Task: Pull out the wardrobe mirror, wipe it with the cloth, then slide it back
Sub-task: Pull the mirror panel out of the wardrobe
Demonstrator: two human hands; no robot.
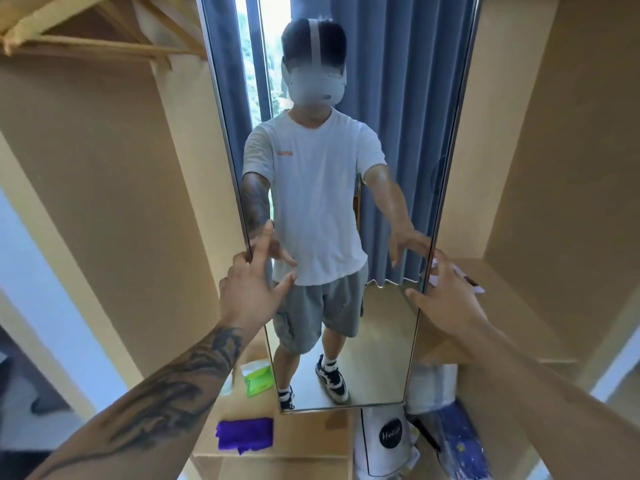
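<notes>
The tall, narrow wardrobe mirror [381,341] stands straight in front of me between the wooden wardrobe panels, its face turned toward me and reflecting a person in a white T-shirt. My left hand [247,285] grips the mirror's left edge, with fingers curled behind it, the index finger pointing up and the thumb on the glass. My right hand [445,296] holds the right edge, fingers reaching behind it and the thumb in front. The folded purple cloth [246,433] lies on a low wooden shelf below my left forearm, untouched.
A green packet [258,379] sits on the shelf behind the cloth. A white bag with a black round label [388,438] and a blue plastic-wrapped bundle [460,441] stand below the mirror. Wooden hangers [104,46] hang at upper left. Wardrobe side panels [512,168] flank the mirror.
</notes>
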